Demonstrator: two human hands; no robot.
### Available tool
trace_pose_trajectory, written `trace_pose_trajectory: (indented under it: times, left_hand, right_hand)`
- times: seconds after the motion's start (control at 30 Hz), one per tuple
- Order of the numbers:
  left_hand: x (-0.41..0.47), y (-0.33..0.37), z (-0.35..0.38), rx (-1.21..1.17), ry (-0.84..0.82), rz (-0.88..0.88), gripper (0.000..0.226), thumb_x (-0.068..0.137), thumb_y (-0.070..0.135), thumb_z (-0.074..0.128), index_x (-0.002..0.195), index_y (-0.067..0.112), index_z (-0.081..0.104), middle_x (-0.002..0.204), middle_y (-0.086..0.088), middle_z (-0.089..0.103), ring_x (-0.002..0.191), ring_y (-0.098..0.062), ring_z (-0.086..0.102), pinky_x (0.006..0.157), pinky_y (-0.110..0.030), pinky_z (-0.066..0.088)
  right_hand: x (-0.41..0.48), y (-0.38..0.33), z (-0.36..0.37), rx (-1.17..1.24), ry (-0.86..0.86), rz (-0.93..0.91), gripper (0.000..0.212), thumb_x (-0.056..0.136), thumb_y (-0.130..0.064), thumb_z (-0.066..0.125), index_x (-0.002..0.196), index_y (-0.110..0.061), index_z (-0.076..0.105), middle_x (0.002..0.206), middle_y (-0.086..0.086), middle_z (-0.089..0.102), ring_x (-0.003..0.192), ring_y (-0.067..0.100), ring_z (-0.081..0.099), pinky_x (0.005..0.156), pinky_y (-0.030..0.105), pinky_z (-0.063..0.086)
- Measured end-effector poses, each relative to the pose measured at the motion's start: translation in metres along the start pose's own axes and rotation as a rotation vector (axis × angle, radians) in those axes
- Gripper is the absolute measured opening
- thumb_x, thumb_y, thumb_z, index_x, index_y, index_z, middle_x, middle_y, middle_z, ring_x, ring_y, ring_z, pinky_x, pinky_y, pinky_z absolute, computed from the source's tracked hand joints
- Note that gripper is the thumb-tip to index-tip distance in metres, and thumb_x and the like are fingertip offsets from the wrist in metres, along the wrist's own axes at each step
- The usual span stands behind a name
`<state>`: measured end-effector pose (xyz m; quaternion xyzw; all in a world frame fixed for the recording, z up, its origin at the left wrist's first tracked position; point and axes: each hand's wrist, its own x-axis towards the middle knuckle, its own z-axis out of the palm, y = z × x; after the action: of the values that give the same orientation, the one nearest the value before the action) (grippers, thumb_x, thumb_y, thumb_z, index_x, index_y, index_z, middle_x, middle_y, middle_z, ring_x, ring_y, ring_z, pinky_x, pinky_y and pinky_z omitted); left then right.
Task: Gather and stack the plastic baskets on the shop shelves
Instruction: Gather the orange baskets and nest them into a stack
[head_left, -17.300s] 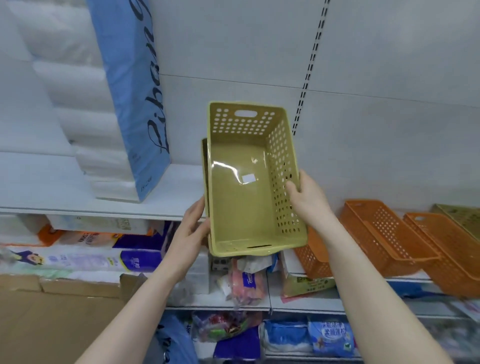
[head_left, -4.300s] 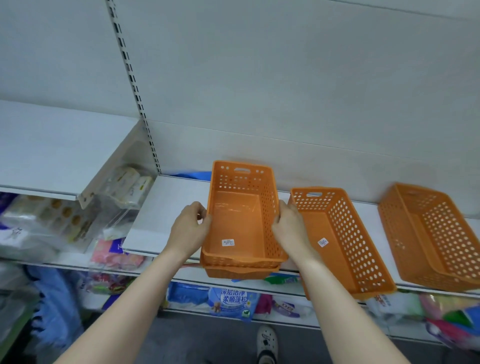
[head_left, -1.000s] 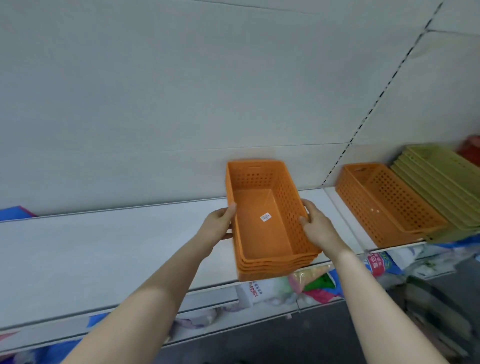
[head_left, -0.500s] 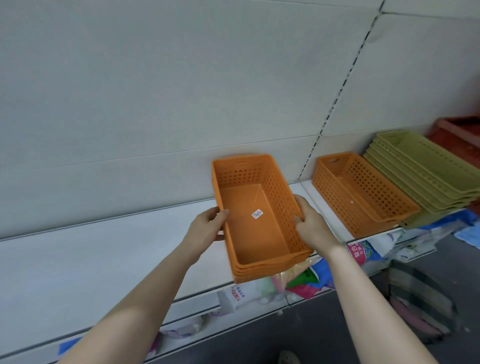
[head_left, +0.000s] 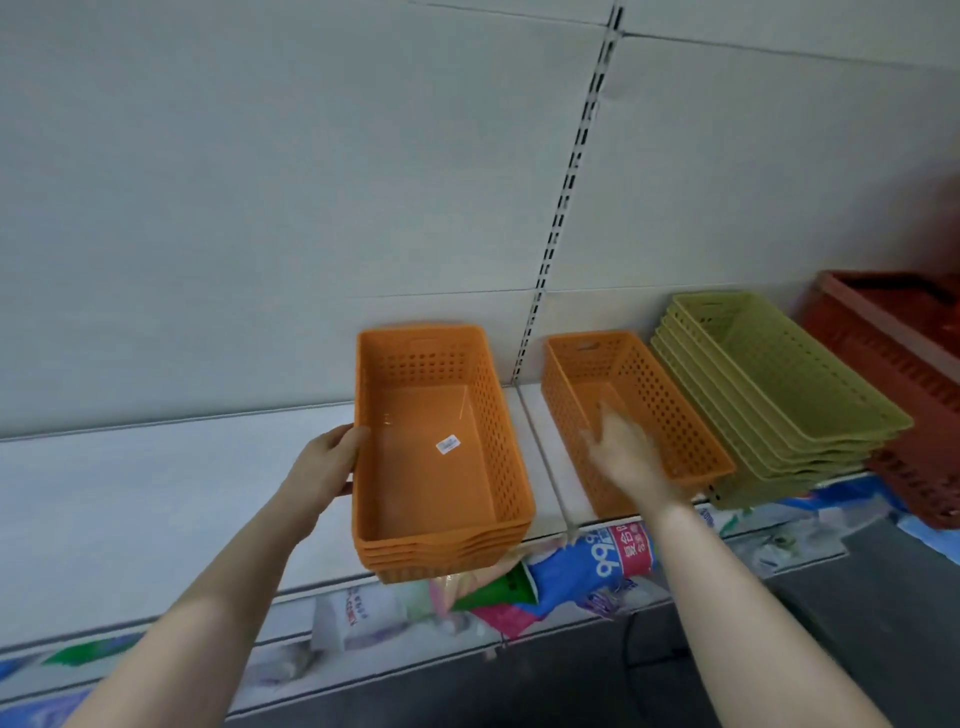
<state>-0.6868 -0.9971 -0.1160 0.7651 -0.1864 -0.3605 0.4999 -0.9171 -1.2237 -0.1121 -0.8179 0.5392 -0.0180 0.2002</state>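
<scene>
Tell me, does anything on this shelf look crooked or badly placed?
Yes. The stack of orange perforated plastic baskets juts over the front edge of the white shelf, held only by the left hand. The single orange basket and the stacked green plastic baskets also overhang.

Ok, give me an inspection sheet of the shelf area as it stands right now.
Surface: white shop shelf, mostly bare at left.
Job's things: nested stack of orange perforated plastic baskets, overhanging the shelf edge; single orange perforated basket; stack of green plastic baskets.
Clutter: dark red plastic crate at far right; packaged goods on the lower shelf.
Hands: left hand grips the orange stack's side; right hand, blurred, open over the single basket.
Cables: nothing seen.
Surroundings: grey back panel, slotted upright.
</scene>
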Motion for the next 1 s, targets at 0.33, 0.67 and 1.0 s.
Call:
trace_pose_trajectory:
  times: [0.33,0.67,1.0]
  left_hand:
    - [-0.017,-0.001,-0.002,0.054,0.109,0.032,0.016,0.095,0.039,0.048,0.090,0.037,0.063,0.092,-0.008,0.071,0.084,-0.029,0.067,0.078,-0.046,0.057]
    - [-0.020,-0.010,-0.022,0.069,0.120,0.029,0.040,0.098,0.052,0.041,0.125,0.029,0.059,0.114,-0.005,0.066,0.103,-0.026,0.064,0.092,-0.047,0.053]
    - [-0.031,-0.005,-0.029,-0.064,0.011,0.002,0.048,0.095,0.057,0.041,0.132,0.030,0.054,0.115,-0.001,0.066,0.098,-0.014,0.064,0.071,-0.032,0.054]
  right_hand:
    - [-0.011,-0.011,0.035,0.230,-0.224,-0.186,0.038,0.100,-0.025,0.048,0.138,-0.019,0.050,0.125,0.006,0.065,0.110,0.025,0.063,0.086,0.033,0.048]
    - [0.025,0.040,0.006,-0.104,0.029,0.121,0.022,0.092,-0.013,0.042,0.110,-0.013,0.056,0.114,0.018,0.065,0.096,0.033,0.062,0.075,0.035,0.046]
    - [-0.034,-0.039,-0.125,0.021,0.347,-0.087,0.027,0.095,-0.017,0.053,0.115,-0.004,0.067,0.115,0.028,0.067,0.107,0.047,0.060,0.087,0.044,0.047]
